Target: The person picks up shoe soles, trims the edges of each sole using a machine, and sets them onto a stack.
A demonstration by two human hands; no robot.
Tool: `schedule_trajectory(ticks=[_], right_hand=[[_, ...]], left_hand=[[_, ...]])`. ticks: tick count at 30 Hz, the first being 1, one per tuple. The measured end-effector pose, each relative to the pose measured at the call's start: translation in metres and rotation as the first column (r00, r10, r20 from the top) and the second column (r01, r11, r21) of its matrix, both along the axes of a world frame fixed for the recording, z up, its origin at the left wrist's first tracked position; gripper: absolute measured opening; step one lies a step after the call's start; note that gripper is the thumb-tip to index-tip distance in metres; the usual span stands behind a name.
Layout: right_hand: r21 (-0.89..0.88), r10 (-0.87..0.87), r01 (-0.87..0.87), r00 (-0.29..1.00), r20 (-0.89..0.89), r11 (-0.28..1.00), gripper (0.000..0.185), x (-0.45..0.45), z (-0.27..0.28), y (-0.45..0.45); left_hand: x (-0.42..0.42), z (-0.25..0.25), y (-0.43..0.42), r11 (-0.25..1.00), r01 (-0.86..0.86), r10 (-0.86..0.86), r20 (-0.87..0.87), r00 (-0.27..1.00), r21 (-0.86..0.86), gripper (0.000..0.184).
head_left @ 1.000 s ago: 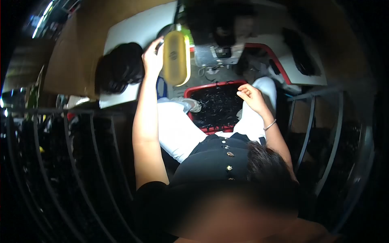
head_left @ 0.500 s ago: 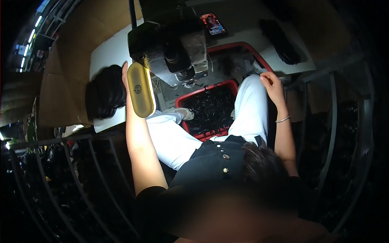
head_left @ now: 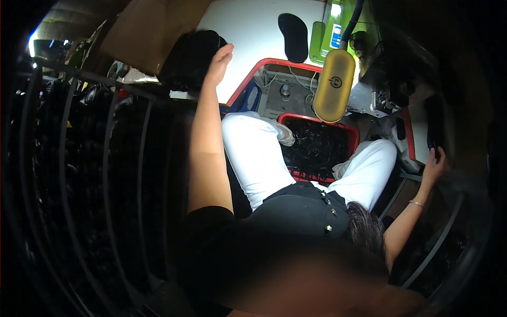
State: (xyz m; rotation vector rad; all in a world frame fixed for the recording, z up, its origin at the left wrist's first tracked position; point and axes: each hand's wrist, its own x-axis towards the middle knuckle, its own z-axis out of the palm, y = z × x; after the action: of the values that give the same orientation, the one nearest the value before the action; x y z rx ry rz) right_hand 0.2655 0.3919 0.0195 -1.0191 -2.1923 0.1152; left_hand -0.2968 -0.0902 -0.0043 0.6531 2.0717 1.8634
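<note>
My left hand [head_left: 221,62] lies with straight fingers along the right side of a stack of black shoe soles [head_left: 191,62], at the left end of the white table. At the far right, my right hand [head_left: 435,167] has its thumb and finger on either side of the near end of a dark, long sole [head_left: 435,124]; shadow hides how many pieces lie there. A single black sole [head_left: 293,38] lies flat on the white table top, left of the green machine [head_left: 334,33].
A yellow lamp [head_left: 335,87] hangs before the dark machine head [head_left: 393,79]. A red-rimmed opening [head_left: 252,75] cuts the table. Below, a red bin [head_left: 355,138] of black scraps stands between my legs. Metal railings [head_left: 108,137] and a cardboard sheet [head_left: 140,37] flank the left side.
My view has turned left, showing the single sole and green machine. My right hand has gone from beside my knee out to the dark sole at right. My left hand stays at the stack.
</note>
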Motion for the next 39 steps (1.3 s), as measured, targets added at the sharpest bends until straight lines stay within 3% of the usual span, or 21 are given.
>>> schedule_trajectory(ticks=[3, 5, 6, 7, 8, 9, 11, 13, 15, 19, 23, 25, 27, 28, 29, 30, 31, 32, 33, 37, 39], right_hand=[[0.28, -0.241, 0.153, 0.919, 0.313, 0.948, 0.054, -0.001, 0.005, 0.025], [0.066, -0.194, 0.184, 0.871, 0.451, 0.981, 0.064, 0.007, -0.022, 0.059], [0.112, -0.205, 0.171, 0.841, 0.501, 0.979, 0.066, 0.007, -0.027, 0.055], [0.036, -0.154, 0.152, 0.915, 0.374, 0.988, 0.068, 0.005, -0.036, 0.054], [0.111, -0.168, 0.14, 0.937, 0.308, 0.984, 0.068, 0.006, -0.048, 0.06], [-0.022, -0.136, 0.146, 0.961, 0.239, 0.989, 0.066, 0.0, -0.036, 0.051], [0.026, -0.197, 0.197, 0.948, 0.249, 0.98, 0.058, -0.008, -0.033, 0.045], [0.1, -0.244, 0.225, 0.925, 0.29, 0.969, 0.051, -0.015, -0.032, 0.037], [0.158, -0.236, 0.195, 0.923, 0.304, 0.968, 0.045, -0.022, -0.029, 0.028], [0.315, -0.046, 0.006, 0.992, 0.119, 0.949, 0.03, -0.031, 0.006, 0.005], [0.22, 0.229, -0.201, 0.967, -0.108, 0.955, 0.023, -0.051, 0.097, -0.078], [0.091, 0.379, -0.371, 0.918, -0.112, 0.924, 0.029, -0.056, 0.125, -0.125], [-0.246, 0.519, -0.544, 0.839, -0.164, 0.802, 0.032, -0.072, 0.128, -0.164], [-0.357, 0.639, -0.648, 0.752, -0.161, 0.673, 0.032, -0.082, 0.116, -0.17], [-0.495, 0.676, -0.726, 0.663, -0.322, 0.477, 0.035, -0.097, 0.112, -0.183], [-0.534, 0.655, -0.744, 0.641, -0.401, 0.402, 0.033, -0.106, 0.086, -0.189], [-0.416, 0.618, -0.781, 0.624, -0.479, 0.466, 0.034, -0.115, 0.067, -0.197], [-0.511, 0.427, -0.805, 0.594, -0.682, 0.302, 0.036, -0.123, 0.041, -0.2], [-0.445, 0.153, -0.887, 0.46, -0.874, 0.126, 0.043, -0.13, 0.038, -0.215], [-0.799, 0.426, -0.584, 0.693, -0.581, -0.142, 0.037, -0.112, -0.036, -0.231], [-0.781, 0.351, -0.594, 0.702, -0.62, -0.193, 0.033, -0.106, -0.055, -0.251]], left_hand=[[0.017, 0.011, 0.004, 0.99, -0.14, 0.137, 0.114, 0.984, 0.022, 0.045], [0.026, 0.003, 0.008, 0.961, -0.256, 0.23, 0.223, 0.947, 0.099, 0.056], [0.038, -0.001, 0.011, 0.935, -0.344, 0.335, 0.101, 0.937, 0.086, 0.056], [0.043, -0.014, 0.01, 0.886, -0.442, 0.445, 0.014, 0.896, 0.143, 0.049], [0.062, -0.004, 0.01, 0.868, -0.485, 0.488, 0.004, 0.873, 0.105, 0.041], [0.081, 0.003, 0.01, 0.85, -0.509, 0.506, 0.056, 0.86, 0.138, 0.041], [0.128, 0.019, 0.02, 0.858, -0.486, 0.461, 0.17, 0.871, 0.164, 0.041], [0.154, 0.003, 0.021, 0.887, -0.447, 0.43, 0.146, 0.891, 0.115, 0.041], [0.181, -0.012, 0.027, 0.912, -0.317, 0.307, 0.08, 0.948, 0.261, 0.043], [0.221, -0.032, 0.035, 0.951, -0.224, 0.137, 0.359, 0.923, 0.213, 0.035], [0.274, 0.007, 0.068, 0.985, 0.156, -0.13, 0.294, 0.947, -0.067, 0.022], [0.299, 0.018, 0.091, 0.948, 0.304, -0.307, -0.014, 0.952, -0.093, 0.037], [0.321, 0.051, 0.113, 0.905, 0.38, -0.422, -0.288, 0.86, -0.191, 0.047], [0.333, 0.061, 0.124, 0.903, 0.415, -0.43, -0.239, 0.871, -0.111, 0.048], [0.339, 0.066, 0.131, 0.896, 0.444, -0.441, -0.19, 0.877, -0.029, 0.05], [0.336, 0.06, 0.132, 0.822, 0.563, -0.57, 0.091, 0.817, 0.09, 0.048], [0.336, 0.073, 0.135, 0.865, 0.498, -0.502, 0.13, 0.855, 0.062, 0.04], [0.33, 0.076, 0.136, 0.873, 0.487, -0.486, 0.162, 0.859, 0.035, 0.036], [0.324, 0.077, 0.135, 0.878, 0.478, -0.47, 0.194, 0.861, 0.007, 0.031], [0.312, 0.076, 0.138, 0.945, 0.307, -0.327, 0.311, 0.893, 0.113, 0.023], [0.308, 0.068, 0.137, 0.961, 0.265, -0.276, 0.278, 0.92, 0.077, 0.021]])
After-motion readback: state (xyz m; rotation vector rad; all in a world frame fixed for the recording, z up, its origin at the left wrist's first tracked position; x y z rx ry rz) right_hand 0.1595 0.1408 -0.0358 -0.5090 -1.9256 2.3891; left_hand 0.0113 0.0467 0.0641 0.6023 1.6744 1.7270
